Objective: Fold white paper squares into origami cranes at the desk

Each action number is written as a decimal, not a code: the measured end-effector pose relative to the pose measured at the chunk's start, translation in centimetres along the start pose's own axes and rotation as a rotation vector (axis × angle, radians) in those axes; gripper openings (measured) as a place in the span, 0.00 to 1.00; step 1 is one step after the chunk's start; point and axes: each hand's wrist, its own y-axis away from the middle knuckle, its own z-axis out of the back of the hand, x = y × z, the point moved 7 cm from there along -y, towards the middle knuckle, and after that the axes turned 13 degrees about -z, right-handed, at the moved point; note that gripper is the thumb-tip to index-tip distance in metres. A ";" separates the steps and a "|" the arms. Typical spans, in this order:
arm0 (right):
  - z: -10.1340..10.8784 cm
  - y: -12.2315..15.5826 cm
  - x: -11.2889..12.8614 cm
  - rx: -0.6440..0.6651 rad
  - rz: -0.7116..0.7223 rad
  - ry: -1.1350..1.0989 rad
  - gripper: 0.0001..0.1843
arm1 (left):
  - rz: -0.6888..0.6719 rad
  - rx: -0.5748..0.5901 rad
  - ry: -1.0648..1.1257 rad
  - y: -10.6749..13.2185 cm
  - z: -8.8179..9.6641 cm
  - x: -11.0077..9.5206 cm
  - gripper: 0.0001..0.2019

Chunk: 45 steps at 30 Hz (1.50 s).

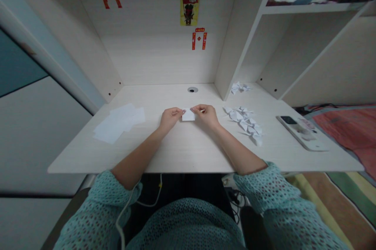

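A small white square of paper (188, 115) is held just over the middle of the desk, between both hands. My left hand (171, 117) pinches its upper left corner with thumb and fingertips. At the upper right corner, my right hand (207, 114) grips it the same way. Loose flat white sheets (119, 122) lie overlapping on the left of the desk. To the right of my right hand is a pile of folded white paper pieces (245, 121). Smaller folded pieces (241, 87) sit farther back beside the upright panel.
A white phone-shaped case or box (302, 133) lies on the desk's right side. An upright panel (235, 62) divides the desk's back right. A cable hole (192, 89) is near the back wall. A white cable (122, 218) hangs by my left sleeve.
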 end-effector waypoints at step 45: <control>-2.5 -0.1 -2.4 0.218 -0.210 -0.240 0.28 | 0.094 0.075 -0.035 0.2 0.0 1.1 0.20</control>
